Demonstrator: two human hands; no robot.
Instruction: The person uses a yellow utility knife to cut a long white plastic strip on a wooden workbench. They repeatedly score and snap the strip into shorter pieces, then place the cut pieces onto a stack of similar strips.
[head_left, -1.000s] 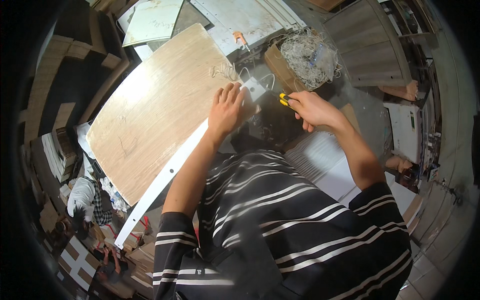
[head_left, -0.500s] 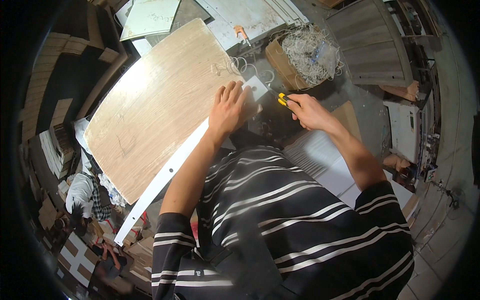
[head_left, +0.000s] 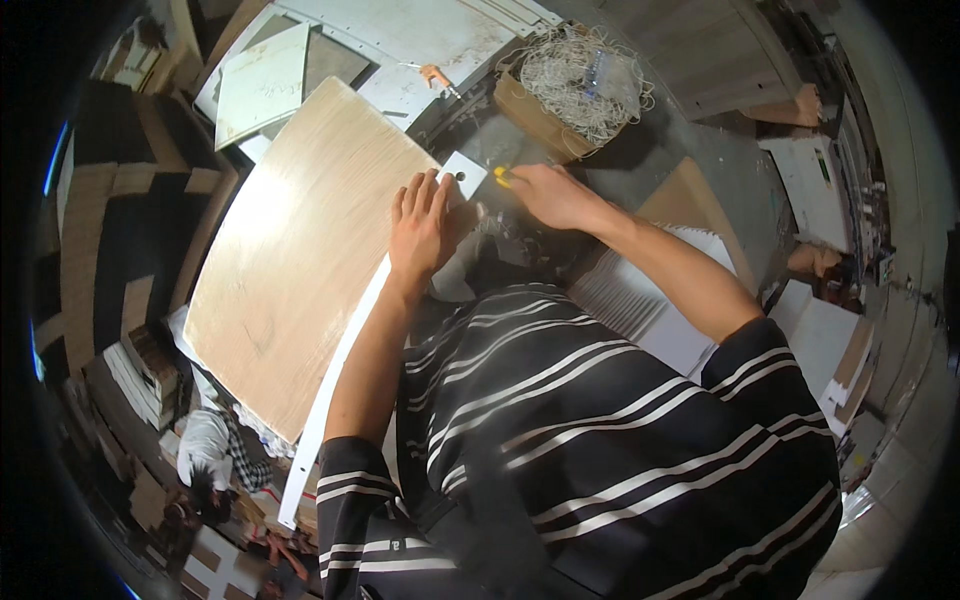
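A long white strip point(head_left: 463, 172) with round holes lies along the near edge of a pale wood-grain board point(head_left: 290, 230). My left hand point(head_left: 418, 235) is closed over the strip near its far end, fingers over the board's edge, thumb mostly hidden. Past the hand, the strip's end with one hole sticks out beyond the board's corner. My right hand point(head_left: 550, 195) grips a yellow utility knife point(head_left: 502, 177), just right of that end. The knife is blurred and mostly covered by my fingers; its blade cannot be made out.
At the back, a cardboard box point(head_left: 540, 115) overflows with tangled pale trimmings point(head_left: 575, 80). An orange air blow gun point(head_left: 436, 78) lies on a white surface point(head_left: 400, 45). Stacked white pieces point(head_left: 625, 295) are at my right, with a cardboard sheet point(head_left: 695, 190) behind. Another person point(head_left: 205, 455) is at lower left.
My right hand with the knife has moved left, closer to the strip's end. The view has shifted and turned. Curled trimmings by the board's corner no longer show.
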